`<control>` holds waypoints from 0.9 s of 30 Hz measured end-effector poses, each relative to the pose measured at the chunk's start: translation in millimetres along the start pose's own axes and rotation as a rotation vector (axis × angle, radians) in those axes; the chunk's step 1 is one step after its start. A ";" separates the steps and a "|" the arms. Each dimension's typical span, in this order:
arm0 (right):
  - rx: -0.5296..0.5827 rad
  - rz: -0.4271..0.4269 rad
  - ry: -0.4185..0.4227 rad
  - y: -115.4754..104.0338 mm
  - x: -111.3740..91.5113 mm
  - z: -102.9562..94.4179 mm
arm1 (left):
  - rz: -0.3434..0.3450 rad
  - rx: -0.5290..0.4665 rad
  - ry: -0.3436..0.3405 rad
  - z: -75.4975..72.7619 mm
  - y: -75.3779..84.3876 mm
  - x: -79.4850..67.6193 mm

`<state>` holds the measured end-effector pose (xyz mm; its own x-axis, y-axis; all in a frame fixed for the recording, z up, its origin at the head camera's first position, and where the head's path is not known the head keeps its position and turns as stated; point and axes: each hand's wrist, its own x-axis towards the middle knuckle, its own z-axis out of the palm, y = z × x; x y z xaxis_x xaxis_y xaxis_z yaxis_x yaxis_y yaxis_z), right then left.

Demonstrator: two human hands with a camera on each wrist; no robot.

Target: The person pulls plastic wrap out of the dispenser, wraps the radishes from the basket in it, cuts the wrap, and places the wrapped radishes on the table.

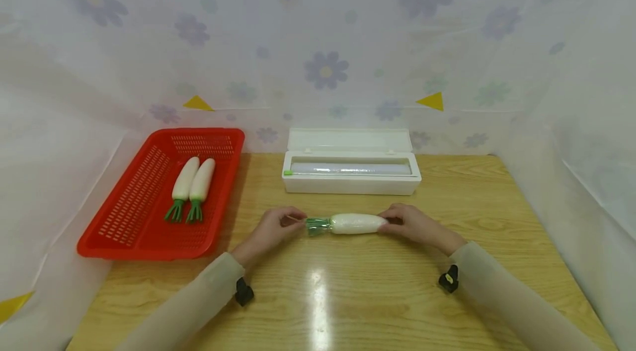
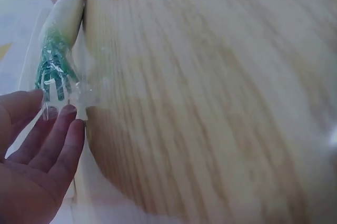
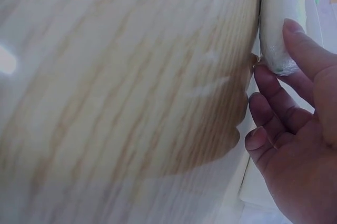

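Note:
A white radish (image 1: 355, 223) with green leaf stalks (image 1: 318, 224) lies crosswise on the table, wrapped in shiny clear film. At the leaf end, my left hand (image 1: 275, 228) pinches the loose end of the film (image 2: 50, 112) between thumb and fingers. My right hand (image 1: 409, 222) grips the pointed end. In the right wrist view its thumb (image 3: 297, 37) lies on the wrapped radish (image 3: 281, 19), with the index finger under the tip. The other fingers are loosely bent.
Left of the hands stands a red basket (image 1: 226, 213) holding two more white radishes (image 1: 201, 181). Behind the wrapped radish is a white box (image 1: 351, 185) with its lid up and a roll of cling film (image 1: 348, 168) inside. A flowered curtain (image 1: 278, 36) surrounds the wooden table (image 1: 387, 296).

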<state>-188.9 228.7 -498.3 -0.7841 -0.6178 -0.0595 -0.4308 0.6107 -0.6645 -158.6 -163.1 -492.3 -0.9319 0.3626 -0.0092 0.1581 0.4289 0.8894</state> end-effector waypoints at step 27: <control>-0.011 -0.038 0.030 4.9 0.2 1.8 | -0.148 -0.219 0.020 16.2 -5.1 1.7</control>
<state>-190.3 230.7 -502.9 -0.7800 -0.6256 -0.0123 -0.4652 0.5930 -0.6572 -155.7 -151.3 -504.2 -0.9462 0.2919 -0.1400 -0.0531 0.2865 0.9566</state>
